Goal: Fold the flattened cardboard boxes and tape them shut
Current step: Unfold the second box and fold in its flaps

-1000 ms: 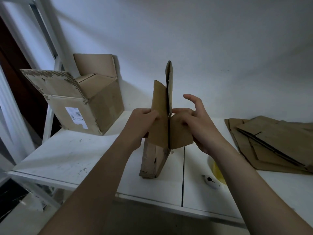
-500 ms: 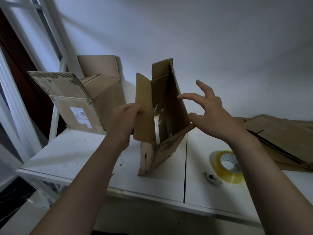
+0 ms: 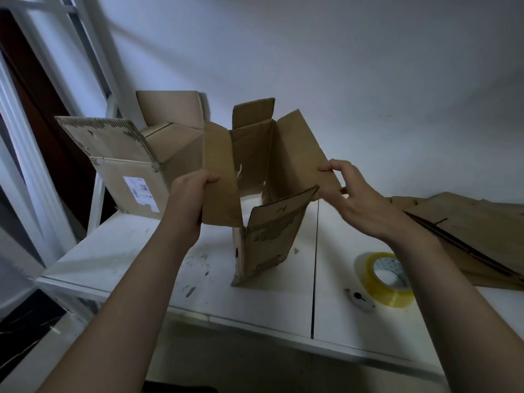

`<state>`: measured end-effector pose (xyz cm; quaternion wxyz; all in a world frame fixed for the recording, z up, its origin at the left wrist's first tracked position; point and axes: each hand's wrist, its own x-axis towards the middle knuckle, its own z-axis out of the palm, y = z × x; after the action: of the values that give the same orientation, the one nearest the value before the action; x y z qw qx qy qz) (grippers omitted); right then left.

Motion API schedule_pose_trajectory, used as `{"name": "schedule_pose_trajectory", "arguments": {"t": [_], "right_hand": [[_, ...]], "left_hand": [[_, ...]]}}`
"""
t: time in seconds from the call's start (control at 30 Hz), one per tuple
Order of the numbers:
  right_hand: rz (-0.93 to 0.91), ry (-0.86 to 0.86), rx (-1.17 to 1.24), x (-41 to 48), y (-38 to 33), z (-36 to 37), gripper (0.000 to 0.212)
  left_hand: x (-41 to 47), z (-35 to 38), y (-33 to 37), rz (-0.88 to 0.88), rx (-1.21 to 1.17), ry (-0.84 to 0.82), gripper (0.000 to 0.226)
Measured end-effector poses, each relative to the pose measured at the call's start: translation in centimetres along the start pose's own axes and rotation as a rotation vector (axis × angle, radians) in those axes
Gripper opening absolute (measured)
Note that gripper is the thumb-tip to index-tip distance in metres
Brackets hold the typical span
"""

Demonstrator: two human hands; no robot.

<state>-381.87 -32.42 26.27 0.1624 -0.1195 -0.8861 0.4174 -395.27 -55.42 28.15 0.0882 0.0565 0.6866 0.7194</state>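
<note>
A brown cardboard box (image 3: 269, 236) stands upright on the white table (image 3: 141, 251), spread open into a tube with its top flaps up. My left hand (image 3: 188, 199) grips the left flap (image 3: 219, 171), thumb over its edge. My right hand (image 3: 348, 194) pinches the lower corner of the right flap (image 3: 297, 154). A roll of yellowish clear tape (image 3: 388, 279) lies flat on the table at the right, below my right wrist. A stack of flattened cardboard boxes (image 3: 476, 231) lies at the far right.
An opened-up box (image 3: 133, 165) with a white label leans at the back left, beside a white metal frame (image 3: 96, 89). A small white cutter (image 3: 358, 299) lies next to the tape near the table's front edge. A grey wall stands behind the table.
The box went from nearly flat to spread open. My hands moved apart: the left now grips the left flap, and the right, open-fingered half a second ago, pinches the right flap.
</note>
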Motion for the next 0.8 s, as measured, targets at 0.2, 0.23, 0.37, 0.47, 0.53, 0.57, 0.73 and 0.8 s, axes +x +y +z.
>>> {"name": "schedule_pose_trajectory", "arguments": {"t": [0.2,0.23,0.37,0.47,0.53,0.57,0.73,0.8], "right_hand": [[0.015,0.298,0.050,1.1,0.2,3.2,0.077],[0.015,0.322,0.063,1.2,0.2,3.6,0.074],[0.011,0.312,0.227,1.4,-0.2,5.0,0.070],[-0.005,0.327,0.308,1.5,-0.3,5.3,0.067],[0.003,0.328,0.339,1.5,-0.3,5.2,0.068],[0.005,0.324,0.354,1.4,-0.3,5.3,0.069],[-0.050,0.293,0.363,1.2,-0.5,5.9,0.073],[-0.097,0.298,0.303,1.0,-0.4,5.9,0.073]], "left_hand": [[0.2,0.3,-0.2,0.060,0.052,0.021,0.009],[0.2,0.3,-0.2,0.071,0.057,0.029,0.010],[0.3,0.4,0.0,0.081,0.069,0.067,0.012],[0.3,0.5,0.0,0.161,0.137,0.083,0.023],[0.1,0.4,0.1,0.206,0.194,0.080,0.026],[0.0,0.4,0.2,0.222,0.217,0.081,0.026],[0.3,-0.1,0.6,0.223,0.318,0.094,0.017],[0.6,-0.5,1.1,0.303,0.397,0.120,0.043]]}}
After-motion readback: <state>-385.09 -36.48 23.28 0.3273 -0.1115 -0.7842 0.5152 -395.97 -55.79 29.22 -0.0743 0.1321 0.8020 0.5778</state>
